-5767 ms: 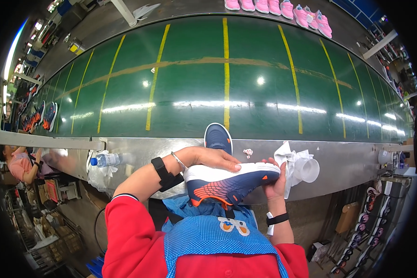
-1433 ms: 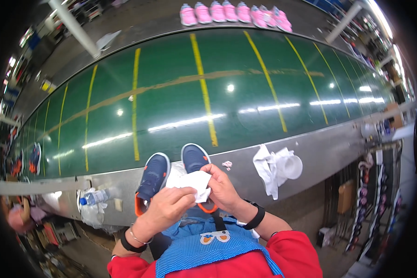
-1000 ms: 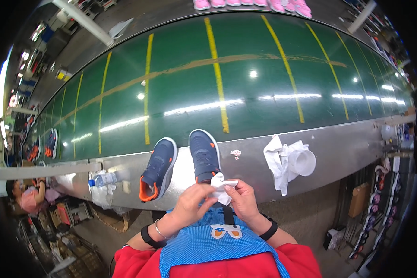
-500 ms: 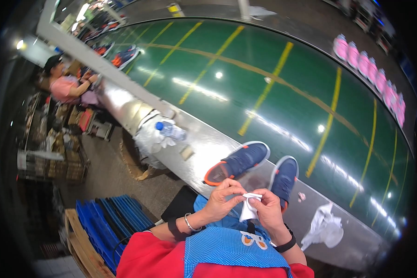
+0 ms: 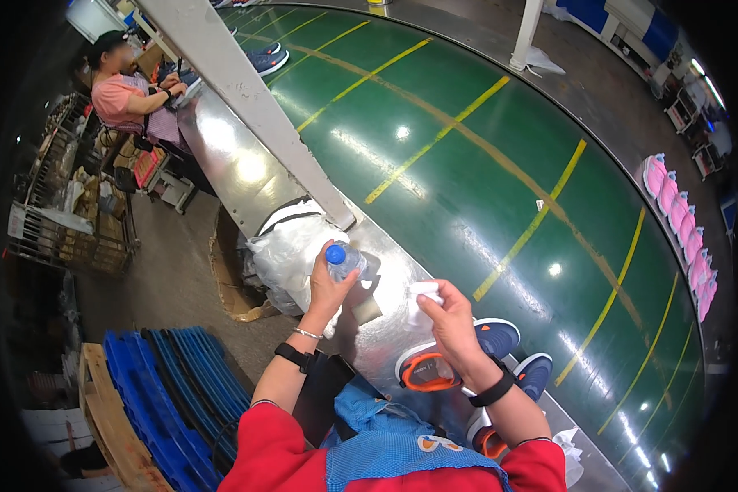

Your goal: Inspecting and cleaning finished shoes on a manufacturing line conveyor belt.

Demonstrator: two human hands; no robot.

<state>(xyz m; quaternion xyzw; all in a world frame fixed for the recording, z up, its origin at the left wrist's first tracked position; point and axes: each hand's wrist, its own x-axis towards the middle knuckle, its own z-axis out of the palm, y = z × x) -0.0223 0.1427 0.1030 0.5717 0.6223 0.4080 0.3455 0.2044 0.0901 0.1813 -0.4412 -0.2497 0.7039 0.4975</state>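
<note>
While left hand fingers wrap blue-capped bottle, right hand fingers pinch white wad, probably cloth.

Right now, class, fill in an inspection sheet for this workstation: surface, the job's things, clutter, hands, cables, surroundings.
Surface: steel bench edge beside a green conveyor belt with yellow lines.
Job's things: clear water bottle with blue cap; white cloth; two blue shoes with orange heels.
Clutter: clear plastic bag on the bench; pink shoes far along the belt.
Hands: left hand grips the bottle; right hand holds the cloth.
Cables: nothing seen.
Surroundings: another person working at the bench; blue pallet; wire crate.
</note>
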